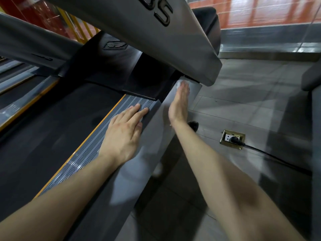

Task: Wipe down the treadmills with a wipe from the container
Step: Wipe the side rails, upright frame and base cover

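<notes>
1. Pressing the wipe (180, 82) against the treadmill's outer side panel (152, 138) (head view, the only one). My right hand (179, 103), at about 1 o'clock from frame centre, lies flat with its fingers straight and together. The white wipe shows just past the fingertips, under the foot of the grey upright (173, 49).
2. My left hand (124, 131), near centre, rests flat on the ribbed side rail (90, 153), fingers straight and slightly spread, holding nothing. I read it as a brace.
3. Step in hand, as I judge it: wiping the front end of the side panel. To do it well I would keep palm pressure even and keep the wipe under the fingers rather than bunched ahead of them. I would draw long overlapping strokes back toward 6 o'clock, then work the seam below the upright with the fingertips.
4. The belt (57, 122) lies at 9 o'clock; I cannot tell whether it has been wiped.
5. Surroundings: a second treadmill (15, 94) at 9 to 10 o'clock; a floor socket (231, 138) at 4 o'clock, its black cable (271, 155) trailing toward the right edge; a small dark object (193, 125) on the tiled floor (243, 101) just beside my right wrist, unidentified.
6. Obstructions: the upright's overhang crowds my reach at 1 o'clock, and the cable could snag a foot. The wipe container is not in view.
</notes>
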Action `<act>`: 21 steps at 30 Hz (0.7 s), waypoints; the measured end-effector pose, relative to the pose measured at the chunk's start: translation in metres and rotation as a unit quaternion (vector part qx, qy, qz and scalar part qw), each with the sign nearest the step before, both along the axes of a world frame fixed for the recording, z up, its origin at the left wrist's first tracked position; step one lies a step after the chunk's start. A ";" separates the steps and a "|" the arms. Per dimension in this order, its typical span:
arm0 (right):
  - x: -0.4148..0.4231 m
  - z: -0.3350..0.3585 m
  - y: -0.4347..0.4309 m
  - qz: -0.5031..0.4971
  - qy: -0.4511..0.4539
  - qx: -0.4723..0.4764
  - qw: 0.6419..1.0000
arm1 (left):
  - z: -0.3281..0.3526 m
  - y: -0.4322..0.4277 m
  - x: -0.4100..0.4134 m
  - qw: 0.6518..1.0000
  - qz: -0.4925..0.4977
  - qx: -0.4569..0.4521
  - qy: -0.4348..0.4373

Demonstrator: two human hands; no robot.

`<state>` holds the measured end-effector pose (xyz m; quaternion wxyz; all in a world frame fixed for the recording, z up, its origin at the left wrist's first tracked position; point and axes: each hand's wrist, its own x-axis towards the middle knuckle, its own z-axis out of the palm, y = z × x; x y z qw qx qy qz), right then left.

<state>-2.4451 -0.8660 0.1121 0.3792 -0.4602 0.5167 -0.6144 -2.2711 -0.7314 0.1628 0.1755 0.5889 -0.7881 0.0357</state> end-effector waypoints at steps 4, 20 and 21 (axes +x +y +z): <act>0.060 -0.047 0.122 0.048 0.071 -0.141 0.986 | -0.002 -0.002 0.000 1.000 -0.001 -0.008 -0.005; 0.056 -0.098 0.120 0.074 -0.018 -0.026 0.997 | -0.004 0.001 0.001 1.000 0.002 -0.014 0.010; 0.074 -0.103 0.167 0.109 0.016 -0.084 0.990 | -0.004 0.001 0.001 1.000 0.002 -0.016 0.008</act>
